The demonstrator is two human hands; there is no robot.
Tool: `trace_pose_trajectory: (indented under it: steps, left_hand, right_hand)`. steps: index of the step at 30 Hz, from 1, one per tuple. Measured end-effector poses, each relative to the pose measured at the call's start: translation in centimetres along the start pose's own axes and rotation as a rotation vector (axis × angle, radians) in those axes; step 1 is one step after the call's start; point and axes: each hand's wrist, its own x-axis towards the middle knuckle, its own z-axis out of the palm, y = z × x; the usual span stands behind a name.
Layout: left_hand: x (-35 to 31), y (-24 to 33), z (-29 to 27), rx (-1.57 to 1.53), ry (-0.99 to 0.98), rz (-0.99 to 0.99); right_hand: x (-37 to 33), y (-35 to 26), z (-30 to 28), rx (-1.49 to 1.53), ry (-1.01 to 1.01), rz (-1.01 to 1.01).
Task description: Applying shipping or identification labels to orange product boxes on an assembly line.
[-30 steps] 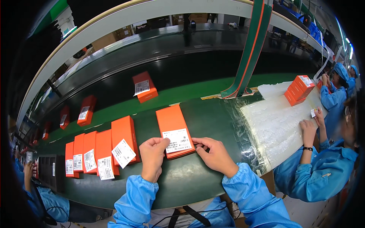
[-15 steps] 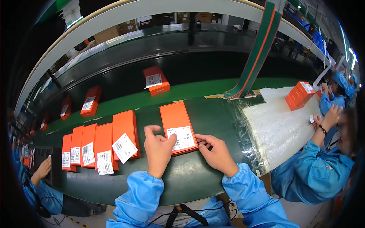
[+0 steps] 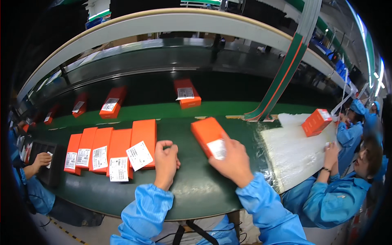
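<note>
An orange box [image 3: 206, 130] with a white printed label [image 3: 217, 149] lies at an angle on the dark green bench. My right hand [image 3: 233, 160] grips its near right part, thumb at the near edge and fingers over the top, partly covering the label. To the left, my left hand [image 3: 165, 163] is apart from that box, its fingers curled in with nothing visible in them. Just left of it stands a row of several labelled orange boxes [image 3: 143, 132]; the closest one's label [image 3: 139, 155] sits askew.
Beyond the bench, a belt [image 3: 151, 108] carries several labelled orange boxes [image 3: 188, 96]. A green post [image 3: 277, 81] rises at the far right. Clear plastic sheeting [image 3: 286, 151] bears another orange box [image 3: 316, 122]. Co-workers in blue sit at the right [image 3: 330, 196] and left [image 3: 38, 196], beside a black tray [image 3: 45, 163].
My left hand has let go of the box's label and drawn back, fingers curling. My right hand has moved from the box's corner onto its top, and the box has turned at an angle.
</note>
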Motion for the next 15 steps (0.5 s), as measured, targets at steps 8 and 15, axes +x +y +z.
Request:
trace_pose_trajectory:
  steps: [8,15]
  left_hand:
    - [-5.4,4.7,1.3,-0.263,-0.657,0.113]
    - [-11.8,17.3,1.3,-0.801,-1.335,0.256]
  right_hand:
    - [-2.7,17.8,-7.9,-0.592,0.119,0.438]
    - [14.0,0.9,4.9,0.073,0.215,-0.198]
